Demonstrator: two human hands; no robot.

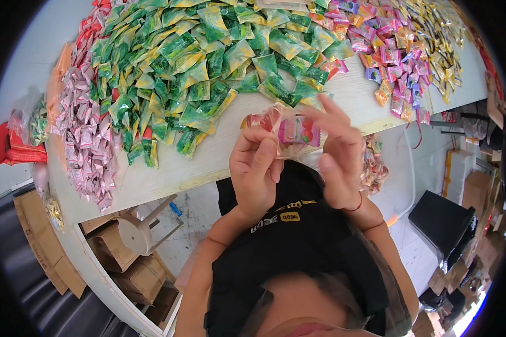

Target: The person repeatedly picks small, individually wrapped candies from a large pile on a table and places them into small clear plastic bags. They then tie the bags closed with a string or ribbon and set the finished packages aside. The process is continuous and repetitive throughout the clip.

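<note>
My left hand [254, 171] pinches a small clear plastic bag [274, 117] over the table's near edge. Inside or just behind the bag shows a pink-and-purple wrapped candy [301, 130]; the film makes it hard to tell which. My right hand [342, 154] is at the bag's right side, fingers spread and slightly blurred, with nothing seen in its grasp. Beyond both hands lies a wide heap of green-and-yellow packets [208, 67].
Pink packets [87, 140] form a strip at the table's left. Pink, purple and orange wrapped candies [396, 67] and gold stick packets [441, 50] lie to the right. Filled clear bags [374, 168] rest below the right edge. Cardboard boxes [140, 278] and a stool [135, 235] stand underneath.
</note>
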